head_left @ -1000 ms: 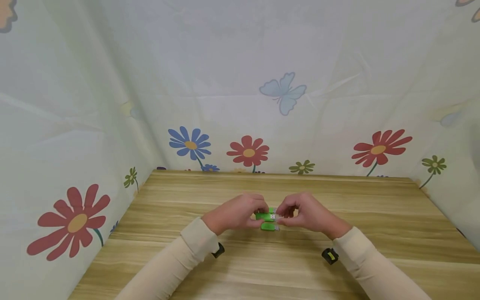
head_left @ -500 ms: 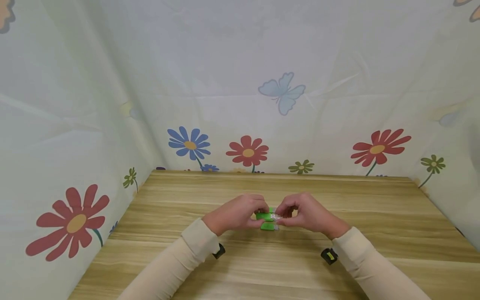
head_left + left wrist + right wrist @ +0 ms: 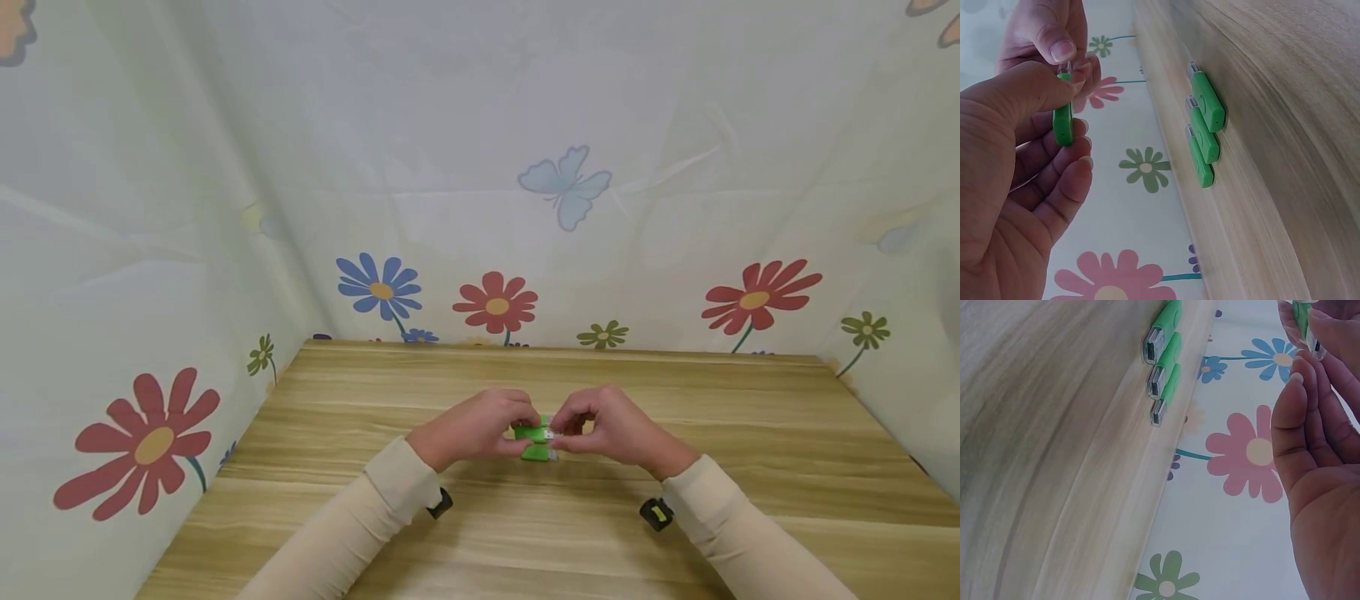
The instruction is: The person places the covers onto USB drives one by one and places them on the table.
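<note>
A green stick (image 3: 1063,125) hangs above the table (image 3: 675,400), pinched in the left hand (image 3: 472,429) between thumb and curled fingers; the right hand (image 3: 615,429) pinches its clear cap (image 3: 1315,347) at the other end; three more sticks (image 3: 1204,134) lie side by side on the wood just beneath; flowered cloth (image 3: 480,167) stands behind.

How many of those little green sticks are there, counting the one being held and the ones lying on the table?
Green sticks held between both hands: 1
Green sticks lying side by side on the wooden table: 3
Total: 4
</note>
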Motion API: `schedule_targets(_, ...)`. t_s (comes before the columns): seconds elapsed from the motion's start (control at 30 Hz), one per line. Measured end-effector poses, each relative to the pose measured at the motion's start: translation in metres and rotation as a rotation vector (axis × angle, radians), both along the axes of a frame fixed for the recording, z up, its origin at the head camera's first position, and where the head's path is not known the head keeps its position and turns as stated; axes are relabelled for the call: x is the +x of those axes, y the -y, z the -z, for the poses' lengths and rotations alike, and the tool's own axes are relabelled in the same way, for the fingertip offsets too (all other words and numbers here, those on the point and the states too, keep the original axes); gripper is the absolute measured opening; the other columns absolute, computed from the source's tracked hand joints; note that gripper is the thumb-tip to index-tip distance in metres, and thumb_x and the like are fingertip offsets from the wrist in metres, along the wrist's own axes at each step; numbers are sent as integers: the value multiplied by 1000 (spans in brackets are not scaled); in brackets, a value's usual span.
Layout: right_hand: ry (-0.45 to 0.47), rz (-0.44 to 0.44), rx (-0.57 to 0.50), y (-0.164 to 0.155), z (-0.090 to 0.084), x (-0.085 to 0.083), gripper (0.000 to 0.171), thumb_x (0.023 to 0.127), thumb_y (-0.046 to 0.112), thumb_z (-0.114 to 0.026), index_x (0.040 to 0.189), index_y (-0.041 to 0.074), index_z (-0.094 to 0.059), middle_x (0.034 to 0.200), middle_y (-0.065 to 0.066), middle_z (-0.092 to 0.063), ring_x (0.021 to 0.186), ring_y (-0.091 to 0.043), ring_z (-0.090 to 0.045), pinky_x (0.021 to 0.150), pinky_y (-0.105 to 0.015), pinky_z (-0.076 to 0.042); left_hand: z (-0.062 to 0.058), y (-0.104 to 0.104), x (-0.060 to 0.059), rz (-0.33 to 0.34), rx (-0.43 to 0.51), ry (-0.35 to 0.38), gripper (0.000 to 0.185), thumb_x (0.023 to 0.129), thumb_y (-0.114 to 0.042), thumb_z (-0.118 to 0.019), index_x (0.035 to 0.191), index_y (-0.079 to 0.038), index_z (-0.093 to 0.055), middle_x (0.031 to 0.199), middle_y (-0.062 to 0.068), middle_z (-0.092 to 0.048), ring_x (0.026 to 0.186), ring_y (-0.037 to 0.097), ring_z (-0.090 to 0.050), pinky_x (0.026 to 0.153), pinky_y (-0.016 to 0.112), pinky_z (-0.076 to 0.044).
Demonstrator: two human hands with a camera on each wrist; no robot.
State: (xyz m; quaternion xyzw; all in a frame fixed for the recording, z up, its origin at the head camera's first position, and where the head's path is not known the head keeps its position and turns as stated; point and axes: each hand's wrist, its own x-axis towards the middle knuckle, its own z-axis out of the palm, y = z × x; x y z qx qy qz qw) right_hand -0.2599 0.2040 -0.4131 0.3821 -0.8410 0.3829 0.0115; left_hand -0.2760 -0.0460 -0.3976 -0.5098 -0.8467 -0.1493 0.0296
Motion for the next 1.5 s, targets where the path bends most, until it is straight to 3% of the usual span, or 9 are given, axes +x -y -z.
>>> schedule_targets(0.43, 0, 11, -10, 3, 1, 0, 8, 86, 24, -84, 92, 24, -80, 88, 11, -75, 73, -5, -67, 67, -31, -60, -5, -2, 4, 0, 2, 27, 17, 93, -19, -77, 108, -11, -77, 100, -2, -69, 88, 6, -61, 85, 14, -52)
schedule_targets(0.8, -16, 6, -19, 4, 3, -3, 6, 86, 25, -83, 91, 24, -81, 88, 11, -75, 73, -4, -67, 67, -31, -60, -2, -4, 3, 23, -57, -105, 20, 92, -21, -78, 109, -10, -77, 100, -1, -70, 87, 7, -61, 85, 12, -52)
schedule_targets(1.03, -19, 16, -52, 3, 8, -7, 6, 85, 21, -84, 91, 22, -81, 89, 9, -76, 74, -5, -68, 66, -32, -60, 2, -6, 1, 18, -61, -151, 19, 93, -20, -76, 110, -11, -77, 101, -1, -70, 88, 7, -60, 85, 13, -53)
schedule_targets(1.2, 20, 89, -29, 2, 4, -10, 9, 85, 22, -85, 92, 22, -80, 88, 10, -76, 74, -6, -67, 67, -31, -60, 4, -6, -7, 15, -23, -157, 21, 92, -21, -77, 111, -12, -77, 101, -2, -70, 87, 7, -61, 84, 12, -52)
schedule_targets(1.37, 5, 127, 2, 2, -2, -18, 13, 84, 24, -85, 96, 19, -80, 88, 8, -76, 75, -7, -68, 70, -27, -59, 7, -8, -21, -15, 44, -98, 23, 91, -20, -79, 112, -13, -76, 101, -4, -70, 86, 7, -64, 83, 11, -52)
schedule_targets(1.5, 9, 147, 8, 0, -1, -29, 12, 85, 21, -85, 95, 17, -80, 88, 5, -77, 75, -7, -68, 69, -27, -59, 7, -11, -35, -54, 35, -43, 23, 92, -20, -77, 113, -12, -75, 102, -2, -70, 90, 11, -66, 84, 15, -54)
